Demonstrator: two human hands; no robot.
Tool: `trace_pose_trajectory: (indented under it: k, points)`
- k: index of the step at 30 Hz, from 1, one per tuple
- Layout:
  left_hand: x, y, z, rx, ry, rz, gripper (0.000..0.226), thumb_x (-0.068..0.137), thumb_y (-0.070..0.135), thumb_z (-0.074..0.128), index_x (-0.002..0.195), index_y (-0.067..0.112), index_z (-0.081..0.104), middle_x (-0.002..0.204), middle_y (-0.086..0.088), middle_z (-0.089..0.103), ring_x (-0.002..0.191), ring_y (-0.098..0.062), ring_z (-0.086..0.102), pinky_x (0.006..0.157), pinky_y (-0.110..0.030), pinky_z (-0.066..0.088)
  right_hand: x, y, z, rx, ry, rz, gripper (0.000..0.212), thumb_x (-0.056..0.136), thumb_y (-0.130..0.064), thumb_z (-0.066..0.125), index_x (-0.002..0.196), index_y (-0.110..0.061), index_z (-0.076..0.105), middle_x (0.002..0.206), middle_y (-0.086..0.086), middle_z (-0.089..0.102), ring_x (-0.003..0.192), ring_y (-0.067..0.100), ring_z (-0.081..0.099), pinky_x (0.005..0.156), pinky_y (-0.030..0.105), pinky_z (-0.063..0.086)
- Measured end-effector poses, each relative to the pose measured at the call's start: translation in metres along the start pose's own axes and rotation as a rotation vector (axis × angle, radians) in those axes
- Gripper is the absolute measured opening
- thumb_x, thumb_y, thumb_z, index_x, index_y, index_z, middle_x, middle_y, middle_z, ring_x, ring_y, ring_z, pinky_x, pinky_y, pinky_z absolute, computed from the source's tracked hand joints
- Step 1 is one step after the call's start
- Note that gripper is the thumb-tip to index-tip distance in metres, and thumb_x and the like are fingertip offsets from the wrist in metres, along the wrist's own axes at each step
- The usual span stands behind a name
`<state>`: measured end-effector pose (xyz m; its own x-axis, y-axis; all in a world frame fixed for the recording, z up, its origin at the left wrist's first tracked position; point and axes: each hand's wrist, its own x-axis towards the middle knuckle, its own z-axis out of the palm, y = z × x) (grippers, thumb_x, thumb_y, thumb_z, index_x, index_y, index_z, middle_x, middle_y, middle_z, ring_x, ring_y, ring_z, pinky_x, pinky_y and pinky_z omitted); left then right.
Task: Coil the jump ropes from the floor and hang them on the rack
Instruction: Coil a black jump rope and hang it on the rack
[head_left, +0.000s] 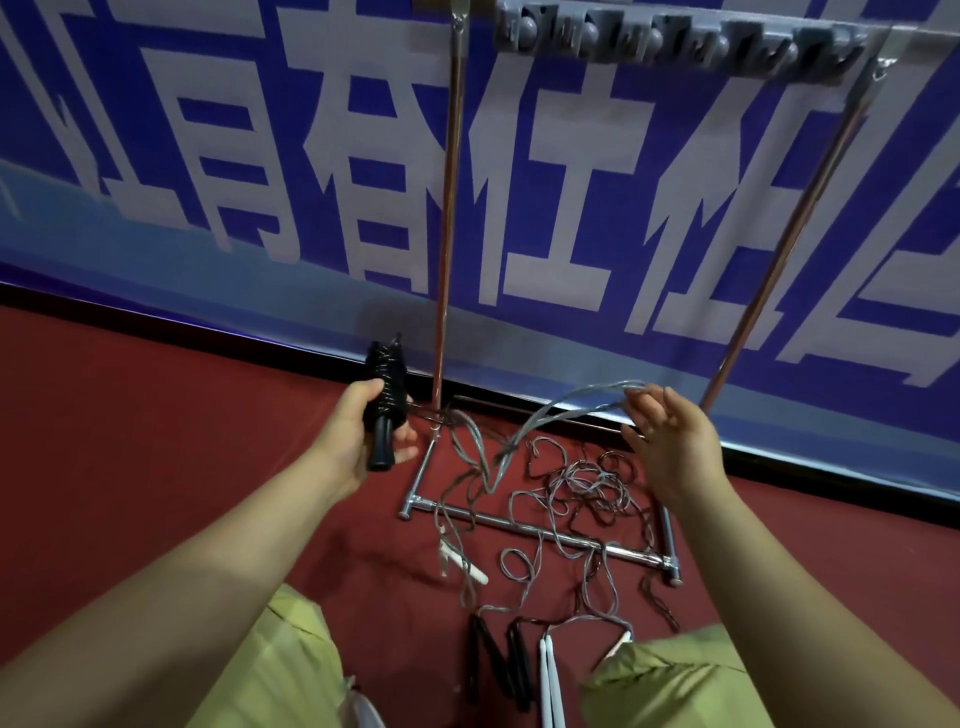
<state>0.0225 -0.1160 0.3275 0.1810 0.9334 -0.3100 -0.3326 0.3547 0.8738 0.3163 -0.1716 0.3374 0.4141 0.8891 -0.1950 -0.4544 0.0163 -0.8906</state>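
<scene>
Black handles (385, 410) w/ rope wound round them sit upright in the left hand (358, 436), fingers curled tight on the bundle. Right hand (670, 441) is up near the rack's right pole, fingers loosely spread, a grey rope loop (582, 402) draped over the fingertips; can't tell if it's pinched. Loop runs down-left to the tangle (576, 488) on the floor (156, 441), over the rack base (524, 527). Hooks (675, 39) are high above. Next wind prob. goes right-to-left, across to the bundle.
</scene>
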Motion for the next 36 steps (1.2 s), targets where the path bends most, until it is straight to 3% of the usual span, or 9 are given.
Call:
trace_pose_trajectory:
  k: [4, 10, 13, 17, 19, 21, 24, 28, 36]
  points:
    - [0.002, 0.004, 0.013, 0.041, -0.137, -0.038, 0.042, 0.095, 0.038, 0.027, 0.085, 0.010, 0.057, 0.047, -0.003, 0.050, 0.052, -0.014, 0.057, 0.079, -0.040, 0.048, -0.026, -0.001, 0.036, -0.338, -0.258, -0.059, 0.018, 0.096, -0.012, 0.047, 0.107, -0.009, 0.062, 0.093, 0.004, 0.072, 0.089, 0.016, 0.067, 0.071, 0.023, 0.051]
    - [0.004, 0.016, 0.037, 0.081, -0.344, -0.023, 0.044, 0.073, 0.047, 0.038, 0.087, 0.009, 0.055, 0.049, -0.006, 0.050, 0.056, -0.017, 0.058, 0.076, -0.040, 0.049, -0.030, 0.022, 0.061, -0.805, -0.480, -0.141, 0.020, 0.099, -0.016, 0.049, 0.109, -0.022, 0.065, 0.101, -0.005, 0.072, 0.091, 0.007, 0.064, 0.067, 0.009, 0.047]
    - [0.007, 0.026, 0.040, 0.088, -0.356, -0.013, 0.044, 0.071, 0.048, 0.039, 0.087, 0.009, 0.055, 0.050, -0.005, 0.050, 0.058, -0.017, 0.058, 0.075, -0.040, 0.051, -0.019, 0.022, 0.060, -0.967, -0.339, -0.144, 0.025, 0.100, -0.021, 0.047, 0.120, -0.018, 0.062, 0.104, -0.001, 0.069, 0.082, 0.010, 0.061, 0.062, 0.014, 0.047]
    - [0.012, 0.034, 0.041, 0.013, -0.294, -0.002, 0.044, 0.089, 0.046, 0.031, 0.088, 0.010, 0.056, 0.052, -0.004, 0.051, 0.058, -0.017, 0.058, 0.076, -0.044, 0.053, -0.027, 0.018, 0.056, -0.991, 0.067, -0.552, 0.024, 0.095, -0.032, 0.049, 0.106, -0.018, 0.064, 0.106, 0.004, 0.058, 0.088, 0.010, 0.053, 0.076, 0.028, 0.039]
    - [0.013, 0.034, 0.044, -0.005, -0.292, -0.004, 0.045, 0.091, 0.045, 0.029, 0.088, 0.009, 0.056, 0.053, -0.005, 0.051, 0.059, -0.018, 0.058, 0.074, -0.044, 0.052, -0.043, 0.021, 0.069, -1.080, -0.060, -0.598, 0.033, 0.088, -0.049, 0.052, 0.079, -0.019, 0.062, 0.083, -0.001, 0.059, 0.077, 0.011, 0.052, 0.067, 0.029, 0.036]
    - [0.013, 0.034, 0.048, -0.022, -0.305, -0.017, 0.045, 0.090, 0.046, 0.030, 0.087, 0.010, 0.056, 0.053, -0.005, 0.050, 0.059, -0.018, 0.057, 0.072, -0.044, 0.051, -0.052, 0.032, 0.081, -1.191, -0.209, -0.373, 0.051, 0.082, -0.062, 0.052, 0.070, -0.013, 0.060, 0.064, -0.004, 0.055, 0.062, 0.012, 0.051, 0.058, 0.029, 0.035]
    - [0.015, 0.032, 0.049, -0.011, -0.279, -0.019, 0.045, 0.091, 0.044, 0.030, 0.087, 0.009, 0.057, 0.052, -0.006, 0.050, 0.058, -0.018, 0.056, 0.077, -0.047, 0.052, -0.047, 0.047, 0.086, -0.860, -0.304, -0.136, 0.034, 0.093, -0.034, 0.057, 0.072, -0.007, 0.062, 0.057, -0.005, 0.051, 0.051, 0.008, 0.044, 0.054, 0.025, 0.034]
    - [0.027, 0.026, 0.029, 0.101, -0.102, -0.019, 0.040, 0.095, 0.040, 0.033, 0.087, 0.008, 0.054, 0.046, -0.003, 0.051, 0.051, -0.014, 0.056, 0.077, -0.043, 0.053, -0.031, 0.042, 0.074, 0.019, -0.136, 0.032, 0.033, 0.101, -0.018, 0.043, 0.070, -0.012, 0.052, 0.055, -0.005, 0.049, 0.050, 0.010, 0.043, 0.052, 0.020, 0.039]
    - [0.048, 0.006, -0.023, 0.001, 0.149, -0.078, 0.036, 0.093, 0.043, 0.036, 0.083, 0.012, 0.051, 0.041, 0.000, 0.048, 0.040, -0.011, 0.053, 0.079, -0.042, 0.049, 0.017, 0.014, 0.015, 0.444, 0.250, -0.091, 0.033, 0.104, -0.024, 0.035, 0.073, -0.016, 0.046, 0.057, -0.004, 0.045, 0.049, 0.010, 0.039, 0.058, 0.023, 0.037]
